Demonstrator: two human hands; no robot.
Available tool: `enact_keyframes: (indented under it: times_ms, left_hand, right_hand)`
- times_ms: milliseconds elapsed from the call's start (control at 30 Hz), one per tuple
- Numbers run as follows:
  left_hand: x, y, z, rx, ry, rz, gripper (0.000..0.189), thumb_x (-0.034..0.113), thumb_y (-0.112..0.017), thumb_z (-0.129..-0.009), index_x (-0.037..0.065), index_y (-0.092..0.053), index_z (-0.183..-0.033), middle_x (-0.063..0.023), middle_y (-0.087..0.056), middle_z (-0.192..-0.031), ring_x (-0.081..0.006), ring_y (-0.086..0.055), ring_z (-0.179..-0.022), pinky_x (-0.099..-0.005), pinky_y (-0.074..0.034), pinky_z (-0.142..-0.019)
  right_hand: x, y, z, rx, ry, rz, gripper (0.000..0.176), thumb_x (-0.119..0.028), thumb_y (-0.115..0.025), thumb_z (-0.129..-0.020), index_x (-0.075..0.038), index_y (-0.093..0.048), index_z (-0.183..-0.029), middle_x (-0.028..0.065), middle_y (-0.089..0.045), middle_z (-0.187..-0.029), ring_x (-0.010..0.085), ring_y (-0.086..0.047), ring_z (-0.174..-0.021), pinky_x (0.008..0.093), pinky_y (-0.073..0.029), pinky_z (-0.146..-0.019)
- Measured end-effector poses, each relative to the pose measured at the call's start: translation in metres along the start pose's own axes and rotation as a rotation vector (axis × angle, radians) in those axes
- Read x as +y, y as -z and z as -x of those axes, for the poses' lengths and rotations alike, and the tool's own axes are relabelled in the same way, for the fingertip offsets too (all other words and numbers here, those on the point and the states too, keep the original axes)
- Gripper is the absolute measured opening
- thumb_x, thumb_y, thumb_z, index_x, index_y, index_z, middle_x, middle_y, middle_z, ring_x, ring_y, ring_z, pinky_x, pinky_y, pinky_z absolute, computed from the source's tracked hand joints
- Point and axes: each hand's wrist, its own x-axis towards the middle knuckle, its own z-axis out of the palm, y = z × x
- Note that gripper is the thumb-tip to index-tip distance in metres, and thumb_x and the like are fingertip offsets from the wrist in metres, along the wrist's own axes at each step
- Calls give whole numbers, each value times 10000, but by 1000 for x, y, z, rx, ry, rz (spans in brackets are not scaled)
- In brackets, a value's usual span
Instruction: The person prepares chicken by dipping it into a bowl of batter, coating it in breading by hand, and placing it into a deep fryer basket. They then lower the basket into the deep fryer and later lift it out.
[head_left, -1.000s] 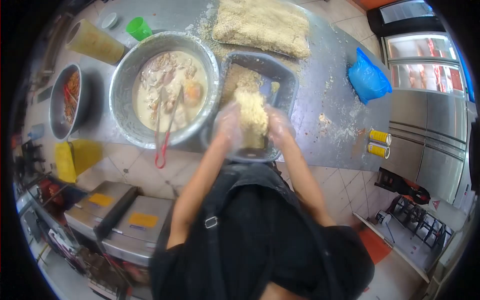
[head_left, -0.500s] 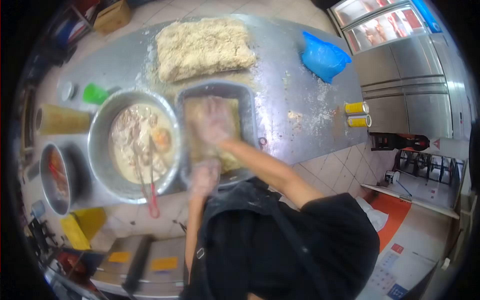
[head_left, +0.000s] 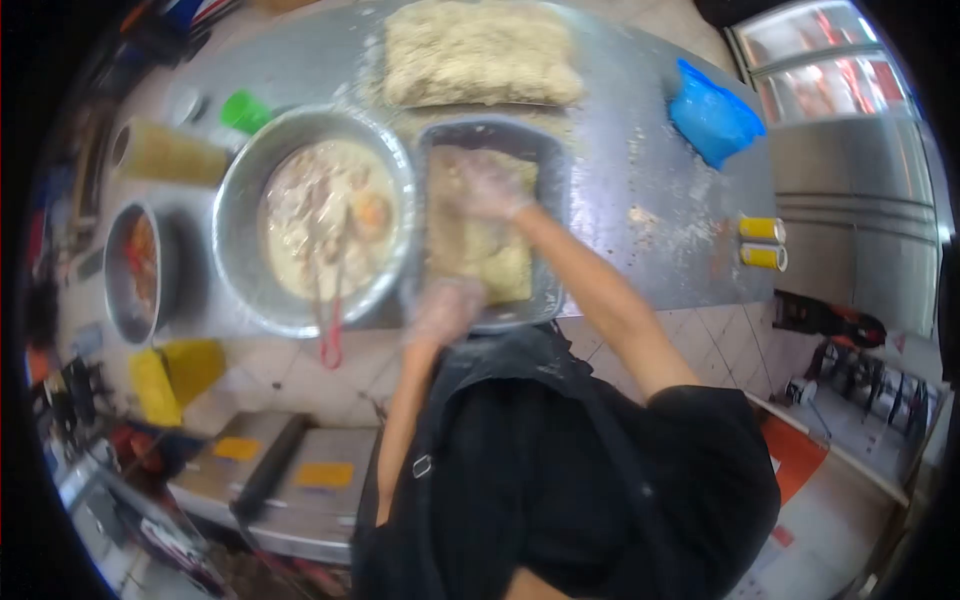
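A grey rectangular tub stands at the near edge of the metal table. In it lie a tan layer on the left and a paler yellowish mass on the right. My right hand, in a thin see-through glove, reaches over the far part of the tub; its fingers are blurred near the tan layer. At the tub's near left corner is my gloved left hand, its fingers smeared and partly hidden. Left of it, a big metal bowl holds pieces in creamy liquid, with red-handled tongs leaning over the rim.
Beyond the tub lies a large floury, crumb-like slab. A blue plastic bag and two yellow cans sit to the right. On the left are a smaller metal pot, a pale yellow cylinder and a green cup.
The whole view has shifted, with the table now further up and right. My right hand still works over the far part of the tub, and my left hand stays at its near left corner.
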Motion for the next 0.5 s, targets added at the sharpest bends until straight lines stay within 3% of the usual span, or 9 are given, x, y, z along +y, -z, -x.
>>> enact_keyframes:
  times_ms: [67,100,167,200,267,400,467,500]
  left_hand:
    - [5,6,1,-71,35,-94,290,328,-485,-892,128,-685,-953,-163,-669,-993,-361,-631,-935,-448,-487,-817]
    - [5,9,1,-62,50,-90,290,328,-485,-892,128,-685,-953,-163,-669,-993,-361,-631,-935,-448,-487,-817]
    - [4,12,1,-106,62,122,397,409,-501,-893,70,-673,-1008,-222,-645,-990,-387,-609,-947,-455,-472,-822]
    - [1,11,1,-100,63,127,397,409,-501,-893,70,-673,-1008,-222,-645,-990,-387,-609,-947,-455,-472,-822]
    - [-7,5,-1,-81,-19,213,380,407,-504,-882,98,-674,-1025,-214,-649,-982,-388,-610,-942,-450,-474,-818]
    - [-3,15,2,-94,40,161,375,406,-507,-872,110,-677,-1028,-207,-651,-989,-391,-607,-942,-449,-474,-816]
    - [-6,9,0,-17,4,199,397,413,-505,-869,79,-684,-986,-215,-648,-992,-392,-608,-938,-450,-475,-813]
    - [-5,9,0,-15,5,200,397,413,-505,-869,79,-684,-986,-215,-648,-992,-392,-608,-938,-450,-475,-813]
  right_hand:
    - [3,41,15,-247,-56,-27,889,-589,-632,-767,-211,-272,-1486,189,-473,-1385,331,-475,-1265,410,-407,-1047]
    - [-4,51,17,-253,-39,-26,889,-589,-632,-767,-211,-272,-1486,189,-473,-1385,331,-475,-1265,410,-407,-1047]
    - [-14,62,24,-508,-2,257,796,-558,-617,-813,-206,-329,-1467,137,-571,-1290,263,-580,-1124,331,-435,-1007]
    - [-16,64,29,-507,3,263,796,-558,-617,-813,-206,-329,-1467,137,-571,-1290,263,-580,-1124,331,-435,-1007]
    - [-20,68,38,-384,-22,-41,789,-491,-709,-742,-180,-425,-1409,159,-581,-1271,259,-629,-1035,350,-494,-891]
    - [-37,100,55,-346,-64,-68,668,-326,-722,-759,-180,-472,-1360,106,-586,-1278,230,-644,-941,325,-509,-834]
    - [-16,89,58,285,555,-247,586,-173,-688,-767,-174,-492,-1320,75,-603,-1249,199,-644,-904,323,-518,-794]
    - [-14,90,62,335,598,-206,593,-90,-661,-750,-173,-494,-1313,65,-607,-1237,220,-644,-942,325,-515,-825]
